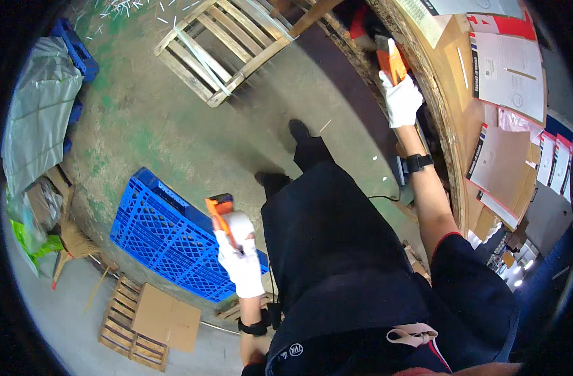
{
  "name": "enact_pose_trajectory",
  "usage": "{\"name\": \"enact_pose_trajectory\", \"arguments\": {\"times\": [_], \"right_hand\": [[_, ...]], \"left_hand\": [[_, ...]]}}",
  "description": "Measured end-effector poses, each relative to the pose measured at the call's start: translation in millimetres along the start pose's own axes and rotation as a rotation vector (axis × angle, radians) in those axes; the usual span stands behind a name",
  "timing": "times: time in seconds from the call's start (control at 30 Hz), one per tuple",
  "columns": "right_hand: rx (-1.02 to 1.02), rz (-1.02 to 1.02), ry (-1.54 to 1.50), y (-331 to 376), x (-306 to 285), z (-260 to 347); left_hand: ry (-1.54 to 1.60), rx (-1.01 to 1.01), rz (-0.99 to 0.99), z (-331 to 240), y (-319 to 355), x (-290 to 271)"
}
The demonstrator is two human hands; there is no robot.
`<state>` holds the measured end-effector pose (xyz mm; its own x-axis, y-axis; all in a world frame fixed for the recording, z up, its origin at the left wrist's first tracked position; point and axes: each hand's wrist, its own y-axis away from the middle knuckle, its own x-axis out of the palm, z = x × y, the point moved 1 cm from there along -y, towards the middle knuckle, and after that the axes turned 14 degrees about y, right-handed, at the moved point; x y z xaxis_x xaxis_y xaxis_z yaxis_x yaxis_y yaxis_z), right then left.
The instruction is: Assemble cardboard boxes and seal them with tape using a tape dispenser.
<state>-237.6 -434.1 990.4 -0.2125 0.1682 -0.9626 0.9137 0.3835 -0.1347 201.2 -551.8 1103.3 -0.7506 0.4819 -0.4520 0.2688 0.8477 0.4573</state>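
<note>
My left hand (241,254), in a white glove, is out in front of my left side above a blue plastic pallet. Its fingers are closed around an orange-and-black handheld tool (220,213), blurred, its exact kind unclear. Farther forward on the right, my right hand (401,103) wears a matching white glove. Between its fingers is an orange object (394,65) with a pale tip, close to the worn edge of a wooden table (446,119). Glove and blur hide part of what each hand grips. Black bands circle both wrists.
The blue pallet (167,235) leans at the left. A wooden pallet (223,47) lies ahead on the green-grey floor. Flat envelopes (509,72) and cardboard (505,166) cover the table. At far left are a wrapped stack (42,109) and a straw broom (79,239).
</note>
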Motion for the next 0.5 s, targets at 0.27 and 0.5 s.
{"name": "enact_pose_trajectory", "arguments": {"times": [0.27,0.5], "right_hand": [[-0.065,-0.16,-0.04,-90,152,-49],[-0.087,-0.172,-0.136,-139,181,-36]], "left_hand": [[-0.069,-0.039,0.095,11,-15,47],[-0.129,-0.034,0.152,43,-34,77]]}}
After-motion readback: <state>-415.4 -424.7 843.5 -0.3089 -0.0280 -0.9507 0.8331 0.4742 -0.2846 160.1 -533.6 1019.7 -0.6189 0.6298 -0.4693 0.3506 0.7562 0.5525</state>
